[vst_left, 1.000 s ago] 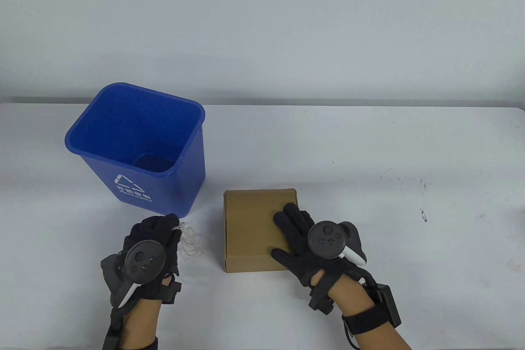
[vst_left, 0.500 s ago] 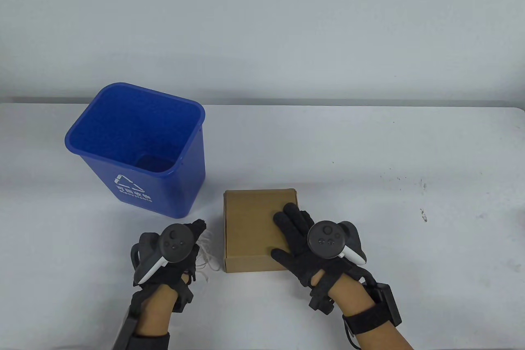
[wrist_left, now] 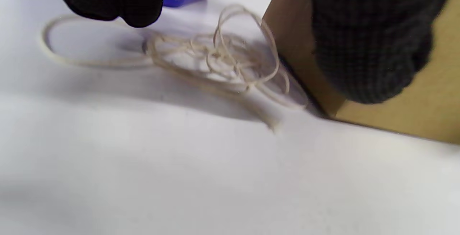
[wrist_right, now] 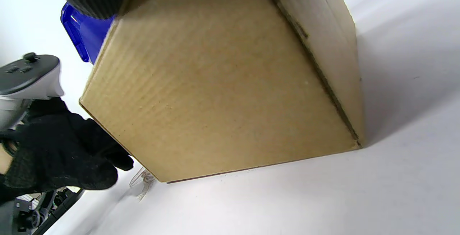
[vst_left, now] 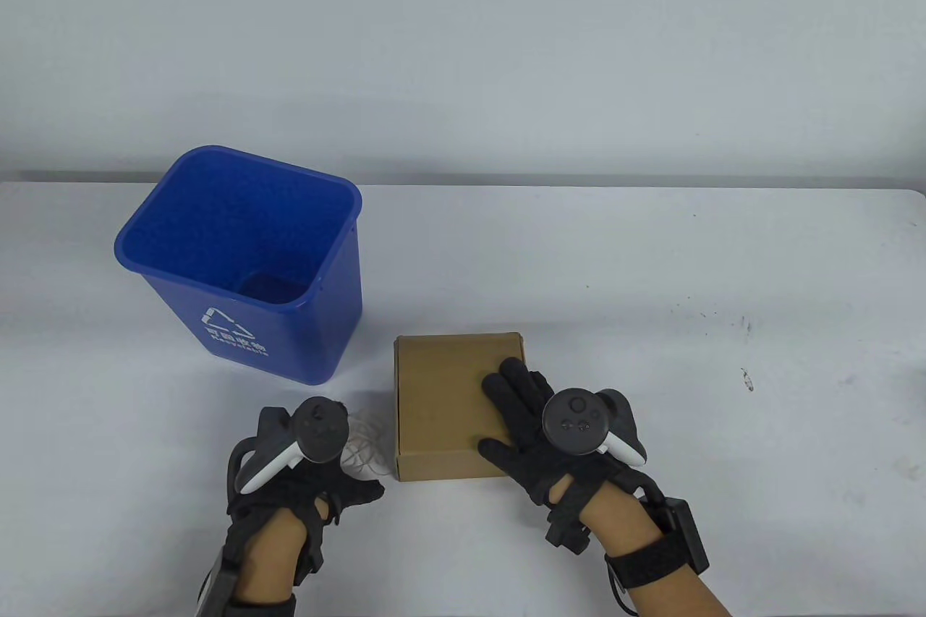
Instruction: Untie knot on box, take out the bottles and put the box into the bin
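Note:
A shut brown cardboard box (vst_left: 441, 403) lies on the white table (vst_left: 651, 270) with no string round it. My right hand (vst_left: 517, 400) rests flat on the right part of its lid, fingers straight. The loose pale string (vst_left: 365, 437) lies in a tangle on the table just left of the box. My left hand (vst_left: 347, 476) hovers near the box's front left corner, thumb stretched out, holding nothing. In the left wrist view the string (wrist_left: 222, 55) lies free below the fingertips (wrist_left: 107, 1), beside the box (wrist_left: 395, 120). No bottles are visible.
A blue bin (vst_left: 239, 262) with a white recycling mark stands open and upright behind and left of the box; it looks empty inside. In the right wrist view the bin (wrist_right: 81, 30) shows behind the box (wrist_right: 222, 84). The table's right half shows only small dark specks (vst_left: 745, 378).
My left hand carried the string from in front of the bin towards the box, let it go there and drew back a little. The right hand and box have not moved.

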`<state>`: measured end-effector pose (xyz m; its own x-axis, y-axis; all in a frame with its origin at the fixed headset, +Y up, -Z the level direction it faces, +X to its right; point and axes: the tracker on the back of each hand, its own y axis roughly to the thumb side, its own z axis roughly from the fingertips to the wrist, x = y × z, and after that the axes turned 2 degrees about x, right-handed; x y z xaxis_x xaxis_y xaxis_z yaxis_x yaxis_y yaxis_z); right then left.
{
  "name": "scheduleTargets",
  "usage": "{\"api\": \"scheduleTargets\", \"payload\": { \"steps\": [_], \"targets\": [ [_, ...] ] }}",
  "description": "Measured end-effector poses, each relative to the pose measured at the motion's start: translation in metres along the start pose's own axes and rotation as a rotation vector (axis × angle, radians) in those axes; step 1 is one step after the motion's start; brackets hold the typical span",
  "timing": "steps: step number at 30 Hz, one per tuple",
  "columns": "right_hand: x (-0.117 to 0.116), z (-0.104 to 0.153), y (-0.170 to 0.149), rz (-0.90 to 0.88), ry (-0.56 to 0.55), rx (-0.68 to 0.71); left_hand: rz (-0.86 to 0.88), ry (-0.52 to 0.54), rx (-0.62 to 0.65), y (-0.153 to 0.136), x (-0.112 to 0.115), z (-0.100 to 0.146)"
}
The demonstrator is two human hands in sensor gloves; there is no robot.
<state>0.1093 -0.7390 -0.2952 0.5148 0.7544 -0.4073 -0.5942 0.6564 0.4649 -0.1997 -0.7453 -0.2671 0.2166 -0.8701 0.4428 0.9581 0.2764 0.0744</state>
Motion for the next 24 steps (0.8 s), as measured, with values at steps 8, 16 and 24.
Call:
{"api": "scheduleTargets", "payload": {
  "steps": [8,16,24],
  "targets": [
    [0.0,0.0,0.0,0.0,0.0,0.0,-0.162,-0.052,-0.071,0.005,0.004,-0.02],
    [0.0,0.0,0.0,0.007,-0.001,-0.001,-0.228,0.142,-0.089,0.007,-0.007,-0.021],
    [0.0,0.0,0.0,0.008,-0.001,-0.001,-0.262,0.262,-0.043,0.017,-0.006,-0.019]
  ]
}}
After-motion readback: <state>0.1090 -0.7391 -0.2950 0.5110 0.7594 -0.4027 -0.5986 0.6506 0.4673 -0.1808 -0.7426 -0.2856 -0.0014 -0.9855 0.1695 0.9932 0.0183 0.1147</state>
